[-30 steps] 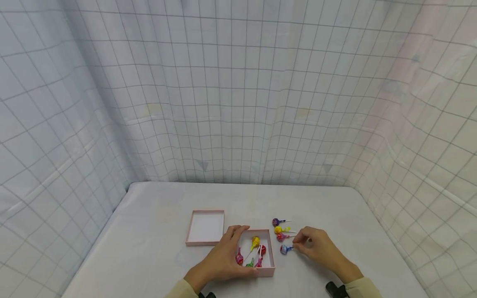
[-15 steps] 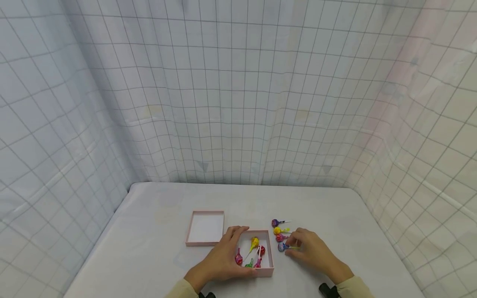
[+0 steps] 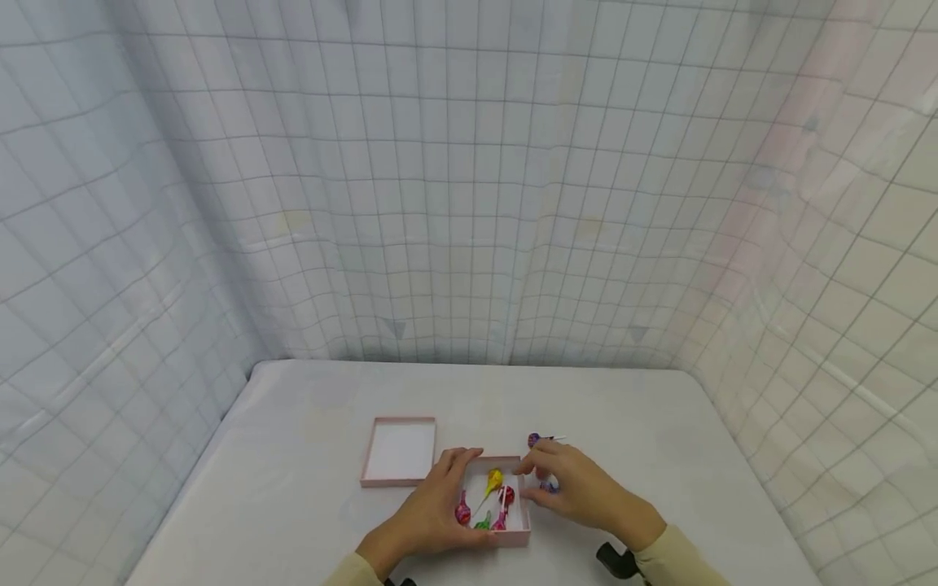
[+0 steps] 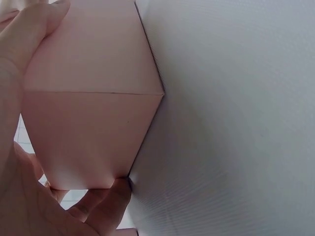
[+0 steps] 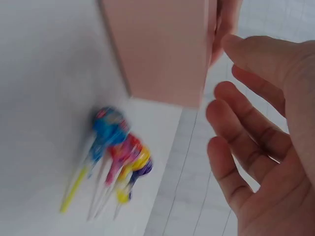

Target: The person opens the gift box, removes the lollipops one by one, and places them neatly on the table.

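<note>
While my left hand (image 3: 425, 511) grips the box (image 3: 513, 539), my right hand (image 3: 579, 492) is at its rim

Farthest left, the lid (image 3: 399, 452) lies white inside up on the table (image 3: 293, 464). Next is my left hand, its thumb on the box's near wall and its fingers bent round the far left corner, spread wide across the left side. In the box are five lollipops: a red-pink one (image 3: 463, 513) at the left, then green (image 3: 484, 523), yellow (image 3: 495, 478), pink (image 3: 500, 522) and red (image 3: 507, 494). My right hand holds nothing, thumb and bent fingers apart; I cannot tell whether they touch the rim. Beside the box's right wall, blue (image 5: 110, 129), magenta (image 5: 125, 150), pale yellow (image 5: 141, 159) and purple (image 5: 143, 169) lollipops lie close together on the table, partly covered by that hand in the head view.
</note>
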A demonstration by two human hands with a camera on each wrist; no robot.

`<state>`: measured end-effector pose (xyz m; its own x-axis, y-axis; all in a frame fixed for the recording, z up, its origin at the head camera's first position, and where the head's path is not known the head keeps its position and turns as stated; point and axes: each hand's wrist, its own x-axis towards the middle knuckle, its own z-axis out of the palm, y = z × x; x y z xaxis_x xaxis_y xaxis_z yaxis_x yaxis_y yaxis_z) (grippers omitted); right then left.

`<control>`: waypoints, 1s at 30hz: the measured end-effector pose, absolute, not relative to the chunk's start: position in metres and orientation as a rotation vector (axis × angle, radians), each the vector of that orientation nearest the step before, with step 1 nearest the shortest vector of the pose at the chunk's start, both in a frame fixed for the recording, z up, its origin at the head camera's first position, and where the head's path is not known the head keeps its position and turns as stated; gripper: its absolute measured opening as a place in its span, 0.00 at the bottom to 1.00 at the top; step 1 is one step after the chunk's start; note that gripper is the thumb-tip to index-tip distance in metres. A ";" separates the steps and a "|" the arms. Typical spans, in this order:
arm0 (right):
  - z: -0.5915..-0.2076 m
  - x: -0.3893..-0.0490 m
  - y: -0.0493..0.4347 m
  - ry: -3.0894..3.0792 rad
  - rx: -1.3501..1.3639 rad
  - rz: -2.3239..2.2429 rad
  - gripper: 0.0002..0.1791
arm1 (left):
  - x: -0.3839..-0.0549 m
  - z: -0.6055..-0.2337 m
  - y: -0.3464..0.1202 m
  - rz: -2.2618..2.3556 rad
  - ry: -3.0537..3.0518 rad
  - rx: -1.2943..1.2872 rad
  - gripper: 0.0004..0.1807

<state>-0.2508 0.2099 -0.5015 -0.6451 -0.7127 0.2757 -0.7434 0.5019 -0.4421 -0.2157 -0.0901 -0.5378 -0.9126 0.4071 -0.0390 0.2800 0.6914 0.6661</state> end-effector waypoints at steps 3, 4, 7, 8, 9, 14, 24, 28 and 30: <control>-0.497 -0.251 0.191 -2.720 1.423 0.767 0.15 | -0.214 -0.540 -0.096 1.011 2.736 0.593 0.72; -0.496 -0.251 0.184 -2.721 1.463 0.737 0.15 | -0.214 -0.540 -0.098 1.007 2.743 0.612 0.73; -0.493 -0.252 0.166 -2.681 1.562 0.643 0.15 | -0.215 -0.540 -0.104 1.016 2.748 0.652 0.73; -0.492 -0.253 0.160 -2.666 1.594 0.632 0.15 | -0.215 -0.539 -0.105 1.012 2.752 0.665 0.73; -0.491 -0.254 0.155 -2.661 1.624 0.625 0.15 | -0.215 -0.539 -0.107 1.016 2.751 0.672 0.73; -0.485 -0.258 0.136 -2.743 1.757 0.580 0.18 | -0.214 -0.537 -0.113 1.038 2.730 0.692 0.72; -0.483 -0.267 0.127 -2.825 1.886 0.458 0.22 | -0.214 -0.541 -0.107 1.134 2.645 0.759 0.76; -0.488 -0.273 0.125 -2.814 1.909 0.404 0.21 | -0.214 -0.541 -0.107 1.185 2.603 0.753 0.78; -0.490 -0.276 0.123 -2.829 1.907 0.380 0.21 | -0.212 -0.539 -0.108 1.207 2.584 0.726 0.78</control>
